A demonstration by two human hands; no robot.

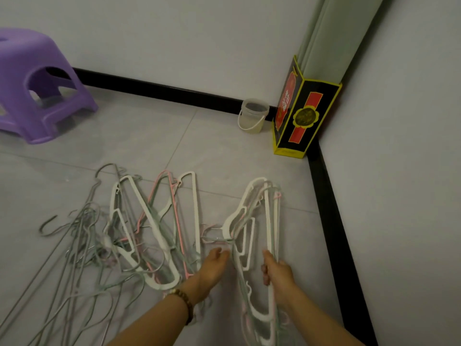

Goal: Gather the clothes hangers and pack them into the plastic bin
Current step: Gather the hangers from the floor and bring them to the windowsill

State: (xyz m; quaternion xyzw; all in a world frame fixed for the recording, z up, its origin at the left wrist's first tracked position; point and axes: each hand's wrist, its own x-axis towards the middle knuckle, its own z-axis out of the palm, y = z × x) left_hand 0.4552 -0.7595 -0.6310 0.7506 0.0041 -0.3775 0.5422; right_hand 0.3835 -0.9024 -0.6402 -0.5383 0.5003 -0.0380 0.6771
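Observation:
A stacked bunch of white, green and pink hangers (259, 221) stands on the grey tile floor at the right. My right hand (275, 273) grips its right side. My left hand (212, 268) reaches to the hooks at the bunch's left side, fingers curled near them; whether it holds a hook I cannot tell. A loose pile of white, pink and green hangers (159, 221) lies to the left of my hands. Thin grey wire hangers (74, 245) spread further left. No large plastic bin is in view.
A purple plastic stool (42, 88) stands at the far left. A small clear bucket with a handle (253, 116) sits by the black skirting. A black, red and yellow box (303, 113) stands in the corner under a green post. Walls close off the right side.

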